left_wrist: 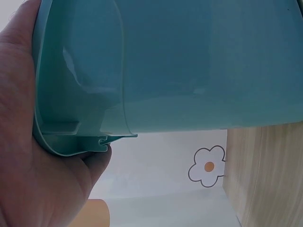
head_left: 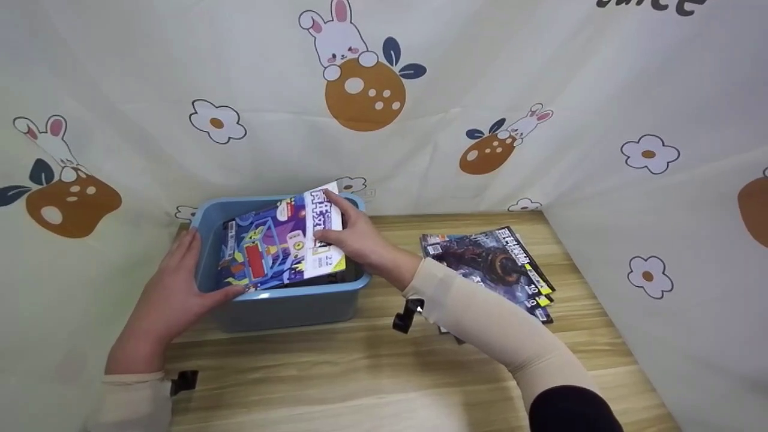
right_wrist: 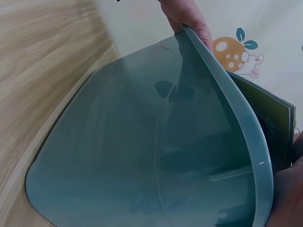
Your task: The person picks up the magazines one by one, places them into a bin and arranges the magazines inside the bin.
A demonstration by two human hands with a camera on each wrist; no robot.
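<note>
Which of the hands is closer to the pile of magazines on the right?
Right. The right hand grips a purple magazine over the blue bin, on the side facing the magazine pile. The left hand holds the bin's other side, farther away.

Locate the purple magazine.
In the head view, the purple magazine is left of centre, at the mouth of the blue bin, its right end held by the right hand; the stacked magazines lie farther right.
</note>
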